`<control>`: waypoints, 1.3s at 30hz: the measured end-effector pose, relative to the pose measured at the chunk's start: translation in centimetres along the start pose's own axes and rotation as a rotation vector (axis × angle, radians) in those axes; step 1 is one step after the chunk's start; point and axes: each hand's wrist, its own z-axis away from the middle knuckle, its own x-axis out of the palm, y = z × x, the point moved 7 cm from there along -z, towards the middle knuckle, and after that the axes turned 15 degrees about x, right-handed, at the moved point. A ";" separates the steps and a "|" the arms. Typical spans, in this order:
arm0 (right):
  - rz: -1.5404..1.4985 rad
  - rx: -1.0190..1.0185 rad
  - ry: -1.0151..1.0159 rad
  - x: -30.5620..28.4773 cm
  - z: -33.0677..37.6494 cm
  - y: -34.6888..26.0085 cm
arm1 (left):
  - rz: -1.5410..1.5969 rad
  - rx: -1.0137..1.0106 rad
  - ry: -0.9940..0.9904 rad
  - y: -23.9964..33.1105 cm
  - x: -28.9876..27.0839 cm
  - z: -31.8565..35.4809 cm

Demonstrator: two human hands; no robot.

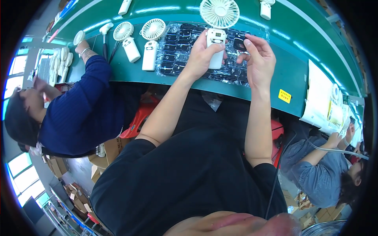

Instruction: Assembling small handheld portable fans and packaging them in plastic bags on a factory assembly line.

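My left hand (199,59) is wrapped round the white handle of a handheld fan (219,14), its round grille pointing away from me. A small dark display and a recess show on the handle, with my thumb across its lower part. Just right of it, my right hand (260,63) pinches a small black rounded-square part (239,42) between thumb and forefinger. Under both hands lies a tray of black parts (169,58) in clear plastic pockets, partly hidden by the hands and fan.
Left of the tray stand two white fans (150,57) (131,50) on the green table (289,74). More fans lie along the far side. A yellow label (284,96) and white sheets (321,98) are at right. Co-workers sit at left (78,110) and right (319,173).
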 end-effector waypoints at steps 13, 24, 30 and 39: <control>0.040 -0.002 0.067 -0.5 1.6 1.2 | 0.075 0.074 -0.101 0.7 4.6 1.3; 0.128 -0.072 0.116 0.1 2.5 0.8 | 0.017 0.039 -0.036 1.6 4.6 1.9; 0.133 0.001 0.061 0.7 3.3 2.2 | -0.171 0.271 0.055 1.3 3.6 1.9; 0.050 0.060 0.044 1.2 4.3 3.1 | -0.027 0.276 0.074 2.1 5.3 2.2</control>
